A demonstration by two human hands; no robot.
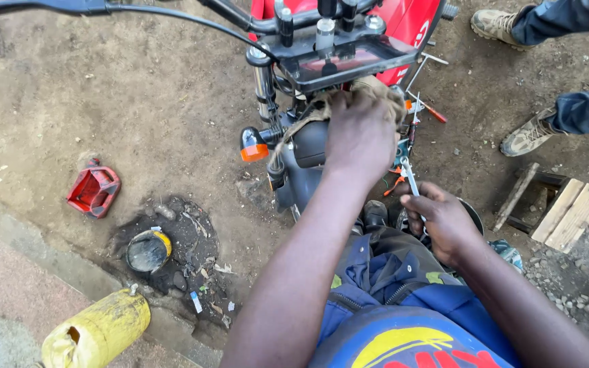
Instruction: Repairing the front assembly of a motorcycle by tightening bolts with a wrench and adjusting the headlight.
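A red motorcycle (pixel 403 20) stands in front of me, seen from above its front end with the dark instrument panel (pixel 349 58) and handlebar. My left hand (pixel 359 129) presses a dirty beige rag (pixel 376 92) against the grey headlight housing (pixel 308 146) just below the panel. My right hand (pixel 441 218) is lower and to the right, closed around a slim metal tool (pixel 410 176) whose tip points up toward loose coloured wires beside the housing. An orange turn signal (pixel 253 146) sticks out on the left of the fork.
A red plastic part (pixel 94 189) lies on the dirt at left. A dirty tin (pixel 148 249) sits in an oily patch, with a yellow jerrycan (pixel 97 332) on its side near a concrete kerb. A wooden stool (pixel 567 211) and another person's shoes (pixel 530 135) are at right.
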